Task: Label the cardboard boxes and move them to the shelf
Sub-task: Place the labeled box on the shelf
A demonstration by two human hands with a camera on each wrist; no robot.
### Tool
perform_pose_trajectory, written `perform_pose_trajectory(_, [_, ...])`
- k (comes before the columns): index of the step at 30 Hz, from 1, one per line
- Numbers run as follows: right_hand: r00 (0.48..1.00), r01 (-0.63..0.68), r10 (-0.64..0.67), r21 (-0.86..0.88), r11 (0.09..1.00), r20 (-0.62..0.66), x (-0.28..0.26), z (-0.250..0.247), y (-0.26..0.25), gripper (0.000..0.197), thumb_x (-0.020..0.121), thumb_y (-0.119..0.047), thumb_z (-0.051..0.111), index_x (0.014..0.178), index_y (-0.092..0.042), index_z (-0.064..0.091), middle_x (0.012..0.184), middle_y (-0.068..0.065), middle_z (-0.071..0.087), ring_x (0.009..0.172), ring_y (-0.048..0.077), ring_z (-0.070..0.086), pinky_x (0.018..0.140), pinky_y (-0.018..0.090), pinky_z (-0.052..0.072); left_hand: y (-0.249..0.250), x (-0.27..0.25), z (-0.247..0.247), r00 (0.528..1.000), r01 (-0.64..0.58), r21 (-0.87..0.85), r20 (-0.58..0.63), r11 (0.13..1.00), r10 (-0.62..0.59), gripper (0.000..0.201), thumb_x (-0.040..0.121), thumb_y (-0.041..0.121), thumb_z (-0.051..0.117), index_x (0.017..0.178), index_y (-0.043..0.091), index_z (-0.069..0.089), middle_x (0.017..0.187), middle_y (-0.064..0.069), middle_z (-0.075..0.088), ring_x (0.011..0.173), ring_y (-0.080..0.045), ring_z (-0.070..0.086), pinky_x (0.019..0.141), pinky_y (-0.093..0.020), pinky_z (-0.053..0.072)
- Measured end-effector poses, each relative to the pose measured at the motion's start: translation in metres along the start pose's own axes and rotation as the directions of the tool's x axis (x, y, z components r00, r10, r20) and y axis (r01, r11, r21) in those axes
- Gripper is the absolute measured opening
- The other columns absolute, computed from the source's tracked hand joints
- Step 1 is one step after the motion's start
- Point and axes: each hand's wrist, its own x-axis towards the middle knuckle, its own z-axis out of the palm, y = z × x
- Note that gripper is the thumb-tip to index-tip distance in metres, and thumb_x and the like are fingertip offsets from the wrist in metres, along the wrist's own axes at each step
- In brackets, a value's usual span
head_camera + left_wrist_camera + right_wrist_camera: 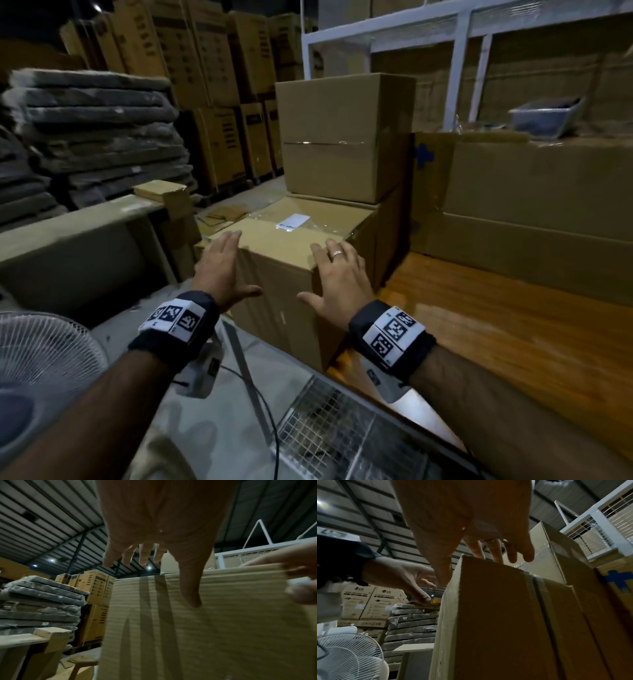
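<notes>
A plain cardboard box (284, 274) stands upright in front of me, and a white label (294, 221) shows at the far edge of its top. My left hand (224, 263) is at the box's upper left edge, fingers straight and thumb spread across the front face. My right hand (339, 270), wearing a ring, lies over the upper right corner with straight fingers. In the left wrist view the left hand (154, 534) is spread before the box (205, 628). In the right wrist view the right hand (471, 527) reaches over the box's (496, 615) top edge. The white shelf frame (459, 51) rises behind.
Two more boxes are stacked right behind, the upper one (342, 137) taped. Large cartons (531, 205) sit on the wooden surface (496, 325) at right. A white fan (44, 370) is at lower left, a grey table (68, 240) and wrapped grey panels (96, 137) at left.
</notes>
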Motion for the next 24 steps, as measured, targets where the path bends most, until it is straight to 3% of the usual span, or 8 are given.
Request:
perform_pose_trajectory(4, [0.987, -0.158, 0.158, 0.028, 0.987, 0.008, 0.007, 0.016, -0.016, 0.080, 0.080, -0.051, 0.068, 0.142, -0.023, 0.025, 0.156, 0.013, 0.016, 0.142, 0.036, 0.013, 0.113, 0.052, 0.025, -0.039, 0.028, 0.002, 0.999, 0.032, -0.017, 0.044, 0.999, -0.032, 0.111, 0.061, 0.034, 0.088, 0.149, 0.023, 0.023, 0.156, -0.007, 0.013, 0.141, -0.032, 0.017, 0.114, -0.052, 0.024])
perform_pose_trajectory(7, [0.969, -0.246, 0.247, 0.057, 0.968, -0.014, 0.008, 0.020, -0.028, 0.080, 0.081, -0.047, 0.069, 0.142, -0.023, 0.025, 0.157, 0.013, 0.011, 0.141, 0.036, 0.013, 0.110, 0.047, 0.032, -0.059, 0.045, 0.011, 0.996, -0.023, -0.028, 0.082, 0.999, 0.025, 0.109, 0.058, 0.037, 0.089, 0.146, 0.023, 0.027, 0.156, -0.009, 0.015, 0.140, -0.034, 0.020, 0.113, -0.055, 0.026])
perform_pose_trajectory(11, [0.944, -0.327, 0.328, 0.030, 0.945, -0.040, 0.011, 0.023, -0.044, 0.079, 0.081, -0.045, 0.070, 0.143, -0.024, 0.025, 0.157, 0.012, 0.011, 0.139, 0.035, 0.019, 0.104, 0.041, 0.039, -0.070, 0.058, 0.025, 0.988, -0.108, -0.018, 0.111, 0.994, 0.110, 0.112, 0.058, 0.045, 0.087, 0.148, 0.028, 0.022, 0.158, -0.007, 0.013, 0.143, -0.035, 0.014, 0.113, -0.058, 0.022])
perform_pose_trajectory(15, [0.917, -0.397, 0.393, -0.052, 0.916, -0.069, 0.013, 0.028, -0.062, 0.079, 0.082, -0.039, 0.071, 0.144, -0.023, 0.024, 0.154, 0.014, 0.013, 0.134, 0.034, 0.026, 0.096, 0.038, 0.045, -0.073, 0.067, 0.028, 0.975, -0.211, 0.003, 0.073, 0.977, 0.210, 0.106, 0.060, 0.049, 0.084, 0.146, 0.033, 0.025, 0.157, -0.005, 0.016, 0.143, -0.037, 0.007, 0.113, -0.062, 0.017])
perform_pose_trajectory(20, [0.910, -0.414, 0.405, -0.143, 0.899, -0.085, 0.019, 0.033, -0.075, 0.078, 0.078, -0.030, 0.076, 0.138, -0.021, 0.028, 0.148, 0.010, 0.020, 0.127, 0.035, 0.030, 0.082, 0.040, 0.052, -0.075, 0.075, 0.027, 0.915, -0.387, -0.075, 0.091, 0.919, 0.393, 0.104, 0.063, 0.041, 0.084, 0.149, 0.030, 0.026, 0.156, 0.001, 0.024, 0.142, -0.028, 0.015, 0.115, -0.050, 0.019])
perform_pose_trajectory(24, [0.891, -0.455, 0.450, -0.151, 0.878, -0.067, 0.023, 0.035, -0.077, 0.084, 0.076, -0.030, 0.078, 0.141, -0.020, 0.025, 0.151, 0.011, 0.018, 0.129, 0.036, 0.032, 0.085, 0.040, 0.051, -0.079, 0.082, 0.023, 0.905, -0.398, -0.151, 0.097, 0.905, 0.414, 0.104, 0.061, 0.040, 0.085, 0.148, 0.029, 0.029, 0.154, 0.001, 0.027, 0.140, -0.027, 0.018, 0.113, -0.048, 0.020])
